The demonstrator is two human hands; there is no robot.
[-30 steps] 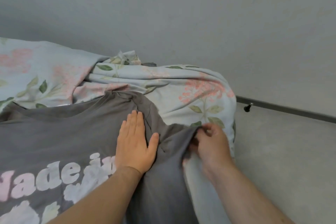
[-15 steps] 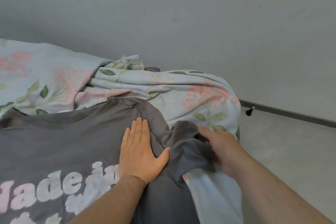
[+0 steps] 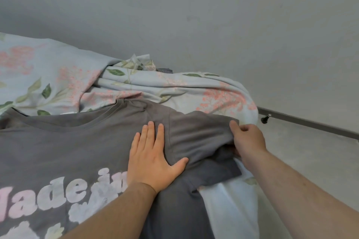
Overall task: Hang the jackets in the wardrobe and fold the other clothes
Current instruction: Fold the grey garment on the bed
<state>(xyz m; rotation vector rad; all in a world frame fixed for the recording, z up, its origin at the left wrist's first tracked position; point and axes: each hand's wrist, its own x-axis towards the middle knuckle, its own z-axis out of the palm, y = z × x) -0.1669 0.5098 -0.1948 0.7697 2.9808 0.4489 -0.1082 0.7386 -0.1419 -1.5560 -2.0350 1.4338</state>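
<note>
A grey T-shirt [image 3: 77,151] with pale printed lettering lies spread face up on the bed, its collar toward the wall. My left hand [image 3: 151,155] rests flat on the shirt near the right shoulder seam, fingers together, thumb out. My right hand [image 3: 246,139] pinches the hem of the right sleeve [image 3: 198,137], which is stretched out toward the bed's right edge. Part of the sleeve fabric folds under itself below that hand.
A floral duvet [image 3: 155,89] is bunched behind the shirt against the grey wall. The bed's right edge [image 3: 233,200] drops to a light floor [image 3: 310,161]. A dark doorstop [image 3: 265,119] stands on the floor by the skirting board.
My right hand has drawn the crumpled sleeve outward and flattened it toward the bed's edge. My left hand stayed pressed on the shirt near the shoulder.
</note>
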